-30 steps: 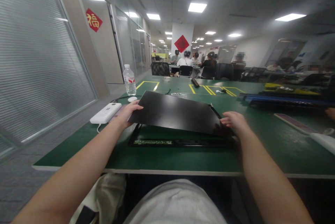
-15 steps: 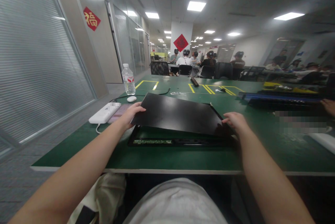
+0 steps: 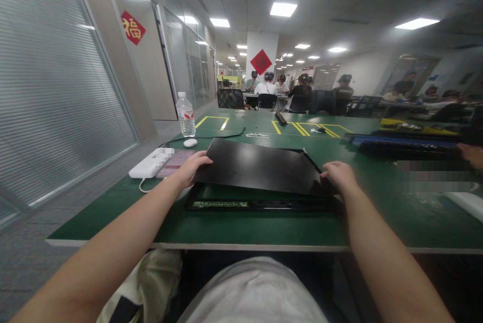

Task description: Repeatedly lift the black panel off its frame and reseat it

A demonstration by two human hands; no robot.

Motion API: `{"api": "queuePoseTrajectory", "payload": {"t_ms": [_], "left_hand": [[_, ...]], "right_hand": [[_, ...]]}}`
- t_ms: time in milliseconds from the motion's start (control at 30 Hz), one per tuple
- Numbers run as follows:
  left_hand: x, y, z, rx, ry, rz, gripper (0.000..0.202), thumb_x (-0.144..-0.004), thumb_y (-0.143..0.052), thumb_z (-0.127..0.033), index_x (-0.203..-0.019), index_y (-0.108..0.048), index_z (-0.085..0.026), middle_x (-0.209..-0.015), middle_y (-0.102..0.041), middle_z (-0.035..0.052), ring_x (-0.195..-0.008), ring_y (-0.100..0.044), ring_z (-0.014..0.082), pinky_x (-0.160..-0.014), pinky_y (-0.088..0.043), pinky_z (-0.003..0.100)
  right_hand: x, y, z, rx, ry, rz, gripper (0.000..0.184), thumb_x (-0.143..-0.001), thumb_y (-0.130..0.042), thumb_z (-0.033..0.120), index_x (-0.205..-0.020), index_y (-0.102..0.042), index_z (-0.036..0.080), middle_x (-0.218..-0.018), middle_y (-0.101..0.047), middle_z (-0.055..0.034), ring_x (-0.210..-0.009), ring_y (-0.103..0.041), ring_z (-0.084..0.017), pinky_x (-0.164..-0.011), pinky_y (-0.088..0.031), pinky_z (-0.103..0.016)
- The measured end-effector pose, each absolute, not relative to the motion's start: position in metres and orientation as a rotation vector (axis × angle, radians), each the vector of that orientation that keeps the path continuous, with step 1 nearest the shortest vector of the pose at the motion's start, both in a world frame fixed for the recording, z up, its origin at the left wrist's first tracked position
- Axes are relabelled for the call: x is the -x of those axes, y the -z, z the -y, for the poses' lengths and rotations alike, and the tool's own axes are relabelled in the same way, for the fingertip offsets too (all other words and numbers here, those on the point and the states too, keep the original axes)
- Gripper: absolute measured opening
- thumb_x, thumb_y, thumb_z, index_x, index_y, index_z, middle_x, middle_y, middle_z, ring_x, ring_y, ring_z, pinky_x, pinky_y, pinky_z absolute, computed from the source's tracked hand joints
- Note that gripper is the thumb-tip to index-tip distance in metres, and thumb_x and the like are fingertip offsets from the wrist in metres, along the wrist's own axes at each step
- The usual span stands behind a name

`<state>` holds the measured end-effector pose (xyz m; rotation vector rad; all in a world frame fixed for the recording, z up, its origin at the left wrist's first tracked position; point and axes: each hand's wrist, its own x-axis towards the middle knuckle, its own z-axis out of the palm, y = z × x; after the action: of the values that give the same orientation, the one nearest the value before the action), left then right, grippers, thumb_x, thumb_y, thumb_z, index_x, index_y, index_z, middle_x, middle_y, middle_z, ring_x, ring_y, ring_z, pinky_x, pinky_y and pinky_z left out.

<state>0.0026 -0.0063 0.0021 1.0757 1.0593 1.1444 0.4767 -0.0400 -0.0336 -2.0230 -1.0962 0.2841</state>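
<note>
A thin, glossy black panel, which looks like a display panel, lies tilted over a black rectangular frame on the green table. My left hand grips the panel's left edge, thumb on top and fingers out of sight below; that side is raised above the frame. At the right edge, my right hand pinches the panel's corner close to the frame's side. A strip of green circuit board shows along the frame's near side. The panel hides the frame's far left part.
Left of the panel are a white power bank with a cable, a phone, a small white case and a water bottle. To the right, long blue-black parts lie near another person's hand. Yellow tape marks the table.
The panel's raised left side has come down slightly towards the frame and a little to the right, my left hand moving with it. My right hand stays at the right corner.
</note>
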Motion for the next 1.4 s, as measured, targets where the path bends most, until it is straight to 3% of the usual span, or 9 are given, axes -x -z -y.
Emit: {"api": "queuePoseTrajectory", "payload": {"t_ms": [467,667,1000,1400], "left_hand": [[-0.005,-0.004,0.011,-1.140,-1.111,-1.115,0.045,-0.051,-0.076,-0.020,-0.095,-0.066,-0.017,-0.073,-0.074,-0.0005,-0.065,-0.069,0.0190,-0.060,-0.052,0.027],[-0.007,-0.004,0.011,-1.167,-1.081,-1.084,0.038,-0.052,-0.074,-0.020,-0.089,-0.065,-0.018,-0.073,-0.074,-0.0005,-0.064,-0.069,0.0190,-0.060,-0.053,0.028],[-0.009,-0.004,0.012,-1.198,-1.080,-1.046,0.032,-0.051,-0.073,-0.019,-0.082,-0.066,-0.019,-0.070,-0.073,-0.0006,-0.065,-0.069,0.0188,-0.063,-0.054,0.028],[-0.007,-0.005,0.011,-1.156,-1.044,-1.009,0.035,-0.054,-0.074,-0.013,-0.088,-0.066,-0.017,-0.073,-0.075,0.0023,-0.063,-0.071,0.0195,-0.062,-0.057,0.030]], "right_hand": [[-0.450,0.010,0.055,2.201,-0.253,1.121,0.020,-0.076,-0.060,0.022,-0.089,-0.074,0.021,-0.075,-0.076,-0.0047,-0.066,-0.067,-0.021,-0.058,-0.045,-0.029],[-0.453,0.011,0.054,2.225,-0.222,1.168,0.020,-0.078,-0.058,0.023,-0.090,-0.074,0.023,-0.077,-0.076,-0.0035,-0.076,-0.069,-0.023,-0.060,-0.044,-0.029],[-0.451,0.017,0.051,2.288,0.000,1.274,0.027,-0.079,-0.058,0.030,-0.096,-0.077,0.022,-0.088,-0.076,-0.0111,-0.086,-0.070,-0.027,-0.071,-0.050,-0.032],[-0.452,0.017,0.051,2.295,-0.037,1.255,0.027,-0.077,-0.061,0.031,-0.096,-0.078,0.023,-0.086,-0.076,-0.0104,-0.085,-0.071,-0.026,-0.072,-0.052,-0.031]]}}
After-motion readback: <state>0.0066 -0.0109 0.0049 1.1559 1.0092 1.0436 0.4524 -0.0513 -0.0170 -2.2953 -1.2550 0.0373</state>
